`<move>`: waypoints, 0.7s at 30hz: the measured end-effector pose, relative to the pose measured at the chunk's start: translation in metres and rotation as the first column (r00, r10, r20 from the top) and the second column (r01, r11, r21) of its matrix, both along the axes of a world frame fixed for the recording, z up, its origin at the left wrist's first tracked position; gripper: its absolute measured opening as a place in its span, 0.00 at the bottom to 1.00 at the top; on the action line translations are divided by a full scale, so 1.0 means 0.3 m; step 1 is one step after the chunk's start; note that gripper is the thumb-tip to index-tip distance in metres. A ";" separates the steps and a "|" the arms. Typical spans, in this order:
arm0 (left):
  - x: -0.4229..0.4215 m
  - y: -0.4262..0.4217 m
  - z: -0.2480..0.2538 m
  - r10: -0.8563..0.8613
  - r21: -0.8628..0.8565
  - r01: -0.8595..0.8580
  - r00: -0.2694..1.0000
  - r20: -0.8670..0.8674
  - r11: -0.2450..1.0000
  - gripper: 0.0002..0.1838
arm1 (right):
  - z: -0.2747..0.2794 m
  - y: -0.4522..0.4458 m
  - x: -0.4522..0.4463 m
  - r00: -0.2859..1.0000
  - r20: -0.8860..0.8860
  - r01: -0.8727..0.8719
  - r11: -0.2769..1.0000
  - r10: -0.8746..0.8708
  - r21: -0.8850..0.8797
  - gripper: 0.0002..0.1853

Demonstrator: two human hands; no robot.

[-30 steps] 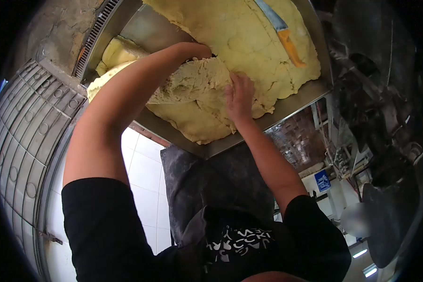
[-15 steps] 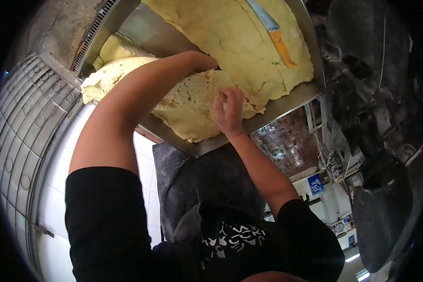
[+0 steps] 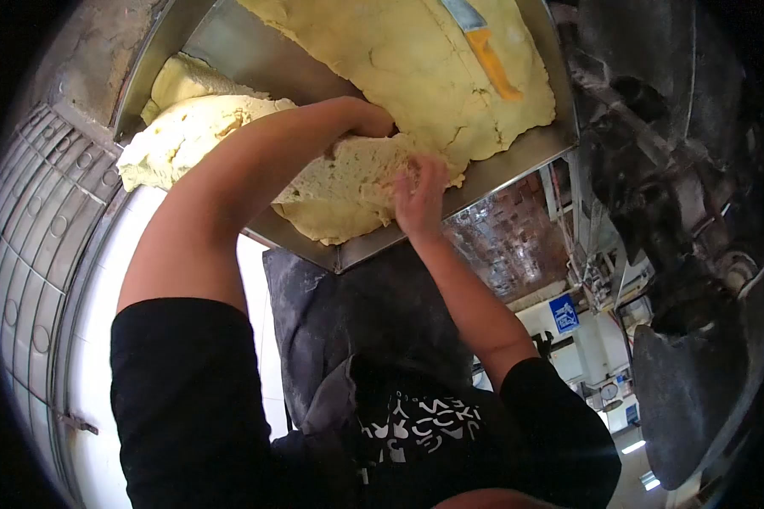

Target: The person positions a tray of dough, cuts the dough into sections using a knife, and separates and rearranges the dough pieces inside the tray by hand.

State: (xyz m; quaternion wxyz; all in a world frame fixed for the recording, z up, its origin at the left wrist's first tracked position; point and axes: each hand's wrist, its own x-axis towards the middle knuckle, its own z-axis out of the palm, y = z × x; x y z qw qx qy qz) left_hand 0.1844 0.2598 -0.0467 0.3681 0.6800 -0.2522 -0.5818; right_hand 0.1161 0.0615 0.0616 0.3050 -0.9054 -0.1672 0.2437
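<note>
Pale yellow dough point(image 3: 348, 174) lies in a folded mass near the front corner of a metal tray point(image 3: 518, 170). My left hand point(image 3: 372, 119) reaches over this mass, its fingers hidden behind the dough. At the right end of the fold, my right hand point(image 3: 420, 191) touches the dough with curled fingers; they are blurred, and whether they pinch any dough is unclear. A broad flat sheet of dough point(image 3: 416, 68) covers the tray behind my hands. On that sheet rests a knife point(image 3: 488, 59) with an orange handle.
More dough point(image 3: 187, 131) bulges over the tray's left side, beyond my left forearm. A metal grille point(image 3: 42, 254) stands at the far left. Dark machinery point(image 3: 688, 254) fills the right side, and a dark apron point(image 3: 365, 314) hangs below the tray.
The right end of the folded dough has been drawn inward to the left. My right hand has come off the flat dough and its fingers have curled. The view has shifted slightly.
</note>
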 end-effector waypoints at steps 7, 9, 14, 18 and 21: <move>-0.083 -0.009 0.169 0.121 -0.092 -0.123 0.992 -0.033 0.988 0.17 | 0.112 -0.062 -0.070 0.993 -0.106 0.063 0.993 -0.052 0.102 0.19; -0.032 -0.100 0.103 -0.323 -0.103 0.353 0.918 0.231 0.930 0.16 | 0.141 -0.056 -0.088 0.997 -0.072 0.032 0.981 -0.019 0.191 0.17; -0.080 -0.282 -0.139 0.011 -0.022 -0.015 0.987 -0.160 1.000 0.20 | 0.036 -0.099 0.017 0.990 0.131 -0.036 0.992 0.051 -0.119 0.14; -0.073 -0.225 -0.102 0.008 -0.162 -0.015 0.999 -0.047 0.987 0.22 | 0.002 -0.122 0.001 0.998 0.054 0.050 0.988 -0.043 -0.147 0.13; -0.106 -0.194 -0.008 0.233 -0.294 -0.305 0.938 -0.257 0.906 0.22 | 0.059 -0.110 -0.013 0.998 0.016 0.065 0.995 -0.064 -0.073 0.13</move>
